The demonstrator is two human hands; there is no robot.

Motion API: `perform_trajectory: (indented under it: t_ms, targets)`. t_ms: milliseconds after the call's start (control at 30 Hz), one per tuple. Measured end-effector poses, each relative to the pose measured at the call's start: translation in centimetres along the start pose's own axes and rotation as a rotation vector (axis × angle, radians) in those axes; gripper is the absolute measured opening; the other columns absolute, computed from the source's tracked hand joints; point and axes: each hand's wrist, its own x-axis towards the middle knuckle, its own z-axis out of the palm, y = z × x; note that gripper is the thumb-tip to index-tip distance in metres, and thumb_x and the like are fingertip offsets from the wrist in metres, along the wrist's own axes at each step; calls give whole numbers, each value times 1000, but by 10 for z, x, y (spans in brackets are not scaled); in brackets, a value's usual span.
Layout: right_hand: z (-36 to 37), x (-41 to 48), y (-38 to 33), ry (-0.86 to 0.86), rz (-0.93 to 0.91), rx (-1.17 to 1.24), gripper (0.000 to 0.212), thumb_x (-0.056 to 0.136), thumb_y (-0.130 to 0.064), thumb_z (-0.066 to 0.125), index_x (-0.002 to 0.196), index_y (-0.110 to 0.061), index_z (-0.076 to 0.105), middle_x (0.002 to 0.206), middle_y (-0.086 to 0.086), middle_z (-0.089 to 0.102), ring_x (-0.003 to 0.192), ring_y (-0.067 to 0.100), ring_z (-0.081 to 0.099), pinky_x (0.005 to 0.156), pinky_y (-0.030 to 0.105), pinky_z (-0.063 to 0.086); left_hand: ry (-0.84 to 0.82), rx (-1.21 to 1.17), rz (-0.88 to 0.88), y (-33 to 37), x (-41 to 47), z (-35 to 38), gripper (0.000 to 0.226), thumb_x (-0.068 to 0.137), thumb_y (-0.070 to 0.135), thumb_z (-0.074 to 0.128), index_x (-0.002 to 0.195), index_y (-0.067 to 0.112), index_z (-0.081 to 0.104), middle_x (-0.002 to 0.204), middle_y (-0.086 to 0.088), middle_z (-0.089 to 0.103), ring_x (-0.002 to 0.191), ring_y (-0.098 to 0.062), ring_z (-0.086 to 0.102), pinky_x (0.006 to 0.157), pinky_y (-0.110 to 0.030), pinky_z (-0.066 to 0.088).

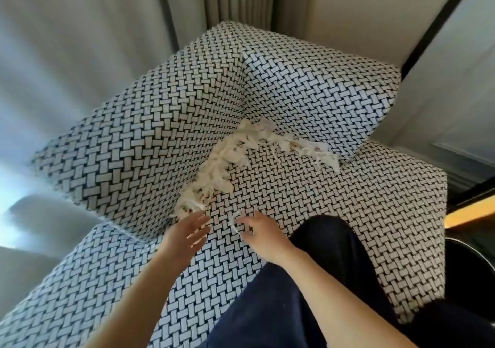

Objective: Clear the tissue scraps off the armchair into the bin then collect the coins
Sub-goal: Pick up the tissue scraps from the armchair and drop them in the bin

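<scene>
The tissue scraps [241, 152] lay in a long, loose band on the armchair [334, 200], following the crease where the seat met the cushions, from the near left end just in front of the hands up to the far corner and then down to the right. The left hand [184, 234] was held with the fingers spread and nothing in it, its fingertips just beside the near end of the band. The right hand [261, 231] rested on the seat and pinched one thin white strip [237, 223] between the thumb and the fingers, apart from the main pile. No bin and no coins were visible in this view, so I cannot tell where they stood; a dark round object with a shiny rim [466, 264] at the right edge could be the bin, but this is only a guess. In my judgement the clearing had hardly started, because almost all the paper was on the chair. To do this step well, it seemed better to sweep the scraps together out of the crease with both hands cupped, and to lift them as one bundle, because single pieces are light and would fall easily. The coins, if they were hidden under the paper, should be left on the seat while gathering.
</scene>
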Motion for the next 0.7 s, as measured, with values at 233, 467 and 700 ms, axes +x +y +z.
perform_trajectory:
  t_ms: [233, 467, 700]
  targets:
    - [24, 0, 11, -293, 51, -602, 56, 99, -46, 33, 148, -45, 5, 156, 20, -15, 144, 37, -14, 115, 49, -3, 80, -48, -45, -24, 9, -24, 26, 94, 17, 50, 118, 10, 57, 110, -5, 64, 97, -21, 61, 87, -35, 44]
    - [24, -8, 11, -255, -42, -707, 67, 98, -42, 37, 152, -22, 4, 160, 5, -5, 147, 22, -1, 118, 46, 4, 327, -120, 8, -28, 22, -30, 21, 93, 11, 50, 113, 6, 55, 118, -12, 55, 99, -24, 56, 78, -30, 47]
    - [22, -15, 6, -121, -105, -617, 56, 97, -36, 39, 147, -11, 29, 155, 2, 25, 139, 20, 29, 114, 39, 24, 391, -122, 82, -12, 22, -23, 18, 94, 11, 48, 111, 11, 56, 102, -3, 55, 94, -20, 55, 67, -22, 46]
